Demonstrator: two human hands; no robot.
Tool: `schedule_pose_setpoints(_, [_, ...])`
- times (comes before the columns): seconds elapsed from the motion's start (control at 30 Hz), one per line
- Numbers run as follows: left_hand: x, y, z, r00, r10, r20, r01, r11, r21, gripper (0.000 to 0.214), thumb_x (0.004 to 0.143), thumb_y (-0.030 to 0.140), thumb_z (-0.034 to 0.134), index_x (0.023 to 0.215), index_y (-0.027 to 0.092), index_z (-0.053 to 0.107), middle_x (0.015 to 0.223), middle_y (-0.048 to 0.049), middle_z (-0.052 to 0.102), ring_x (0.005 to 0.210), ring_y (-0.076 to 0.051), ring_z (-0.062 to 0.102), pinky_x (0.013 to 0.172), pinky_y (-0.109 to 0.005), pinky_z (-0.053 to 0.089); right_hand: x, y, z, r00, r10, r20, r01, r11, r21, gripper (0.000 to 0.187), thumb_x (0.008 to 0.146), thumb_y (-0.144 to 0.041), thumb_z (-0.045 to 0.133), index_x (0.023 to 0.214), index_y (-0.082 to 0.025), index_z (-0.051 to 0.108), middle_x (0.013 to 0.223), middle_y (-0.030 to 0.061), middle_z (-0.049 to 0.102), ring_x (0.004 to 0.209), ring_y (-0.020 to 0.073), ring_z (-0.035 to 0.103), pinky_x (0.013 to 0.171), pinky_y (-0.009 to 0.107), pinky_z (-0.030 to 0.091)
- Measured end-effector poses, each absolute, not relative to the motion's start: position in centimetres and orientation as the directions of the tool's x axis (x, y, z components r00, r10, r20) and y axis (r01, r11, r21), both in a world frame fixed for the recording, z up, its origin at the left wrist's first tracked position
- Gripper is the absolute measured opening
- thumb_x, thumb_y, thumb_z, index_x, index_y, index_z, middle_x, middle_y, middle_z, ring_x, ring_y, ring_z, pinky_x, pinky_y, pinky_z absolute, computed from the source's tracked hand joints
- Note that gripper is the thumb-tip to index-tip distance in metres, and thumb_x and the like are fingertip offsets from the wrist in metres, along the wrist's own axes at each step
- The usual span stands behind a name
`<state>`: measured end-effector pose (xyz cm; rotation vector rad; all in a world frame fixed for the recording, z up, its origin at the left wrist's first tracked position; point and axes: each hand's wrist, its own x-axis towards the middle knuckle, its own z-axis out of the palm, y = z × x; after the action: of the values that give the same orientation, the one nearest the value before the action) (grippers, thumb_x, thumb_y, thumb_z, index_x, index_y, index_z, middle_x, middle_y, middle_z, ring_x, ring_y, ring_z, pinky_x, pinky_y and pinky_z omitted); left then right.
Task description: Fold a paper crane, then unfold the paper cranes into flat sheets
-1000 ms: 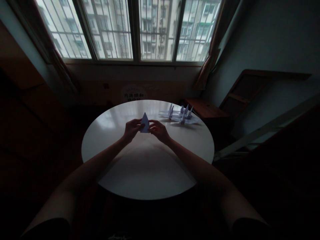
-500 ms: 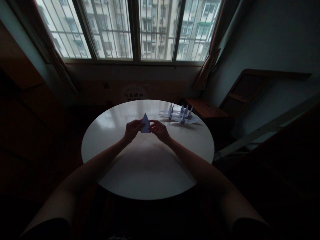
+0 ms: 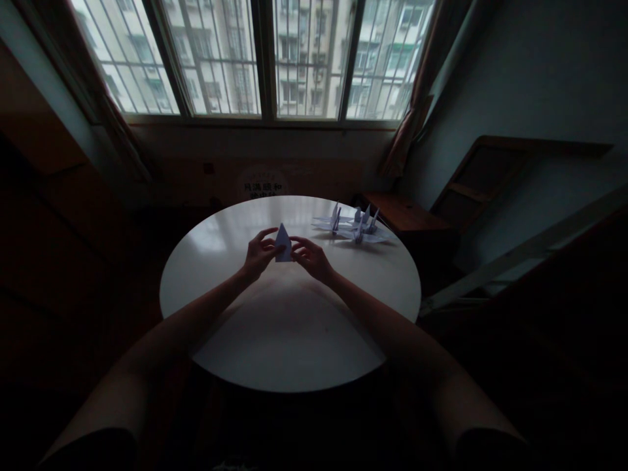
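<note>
A small folded piece of pale paper (image 3: 282, 241), pointed at the top, is held up over the white round table (image 3: 289, 340). My left hand (image 3: 261, 254) pinches it from the left, the thumb lying across its face and the index finger arched behind the upper edge. On the other side my right hand (image 3: 312, 258) has its fingertips at the paper's right edge. Several folded paper cranes (image 3: 360, 230) stand beyond my right hand, near the table's far right edge.
A low wooden cabinet (image 3: 407, 212) stands behind the table at the right. Barred windows (image 3: 309, 65) with curtains (image 3: 397, 150) fill the far wall. A box panel with printed characters (image 3: 262, 186) is behind the table's far edge.
The folded paper has shifted slightly left and turned a little. My left index finger has lifted away from its face, and the right fingertips have followed the edge. The cranes have not moved.
</note>
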<state>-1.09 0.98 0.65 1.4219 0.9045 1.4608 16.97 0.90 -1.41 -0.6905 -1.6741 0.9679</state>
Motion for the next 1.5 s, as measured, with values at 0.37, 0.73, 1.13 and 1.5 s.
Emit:
schedule_pose_setpoints(0.37, [-1.2,0.9,0.8,0.056,0.954,0.295,-0.151,-0.284,0.947,0.075,0.055,0.038,0.087,0.12,0.017,0.056,0.075,-0.001,0.067,0.061,-0.017,0.067,0.051,-0.024,0.052,16.9,0.7,-1.6,-0.289,0.798,0.529,0.0,0.553,-0.833,0.043,0.075,-0.039,0.072,0.114,-0.022,0.066,0.1,0.0049,0.06,0.07,0.0104,0.061,0.06,0.025,0.053])
schedule_pose_setpoints(0.73, [-0.5,0.1,1.2,0.225,0.913,0.34,-0.119,-0.321,0.94,0.067,0.058,0.038,0.086,0.112,0.016,0.053,0.102,-0.0103,0.068,0.067,-0.02,0.071,0.049,-0.028,0.059,16.9,0.9,-0.6,-0.177,0.908,0.38,-0.215,0.341,-0.915,0.041,0.061,-0.045,0.082,0.085,-0.017,0.063,0.076,-0.0002,0.062,0.063,0.0115,0.059,0.055,0.026,0.054])
schedule_pose_setpoints(1.13, [-0.9,0.6,0.8,0.19,0.94,0.283,-0.241,-0.235,0.942,0.04,0.051,0.036,0.09,0.075,0.011,0.069,0.084,-0.0081,0.073,0.071,-0.022,0.071,0.071,-0.042,0.063,16.9,0.6,-0.8,-0.282,0.892,0.354,-0.319,0.26,-0.911,0.031,0.059,-0.036,0.084,0.081,-0.017,0.074,0.085,0.0039,0.07,0.073,0.0136,0.062,0.066,0.029,0.053])
schedule_pose_setpoints(1.5, [-0.8,0.4,1.3,0.268,0.941,0.206,-0.301,-0.121,0.946,0.032,0.058,0.037,0.084,0.075,0.011,0.076,0.079,-0.0111,0.074,0.074,-0.023,0.071,0.076,-0.041,0.06,17.1,0.4,-0.3,-0.257,0.902,0.346,-0.358,0.243,-0.901,0.013,0.062,-0.028,0.078,0.067,-0.017,0.072,0.076,0.0009,0.066,0.069,0.0116,0.06,0.069,0.028,0.052])
